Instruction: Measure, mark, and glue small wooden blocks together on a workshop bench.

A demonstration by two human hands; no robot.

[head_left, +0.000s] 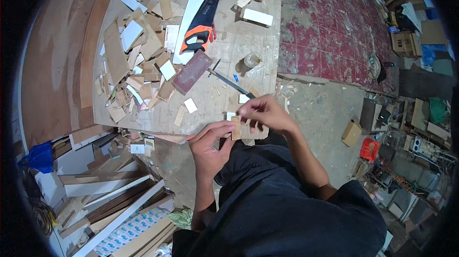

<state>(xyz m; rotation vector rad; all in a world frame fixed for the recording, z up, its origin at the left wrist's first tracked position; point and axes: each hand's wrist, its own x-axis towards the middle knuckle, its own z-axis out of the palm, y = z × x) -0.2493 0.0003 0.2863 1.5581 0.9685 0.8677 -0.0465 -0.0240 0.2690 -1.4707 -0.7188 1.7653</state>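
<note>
At the table's near edge, my left hand (pixel 213 144) grips a small flat wooden piece (pixel 235 130) between thumb and fingers. My right hand (pixel 265 114) is closed in a pinch just above and to the right of that piece's far end. What its fingertips hold, if anything, is too small to make out. Beyond the right hand lies a thin metal tool with a dark handle (pixel 229 82), perhaps a file. Its tip reaches a dark red rectangular block (pixel 192 72). A small white-faced offcut (pixel 190 105) rests to the left of the tool.
Wood scraps (pixel 138 51) are heaped on the table's left side. A handsaw (pixel 203 22) with an orange and black handle lies on a white strip farther back. A small clear jar (pixel 251 60) stands toward the right edge. Boards (pixel 114 204) lean at lower left.
</note>
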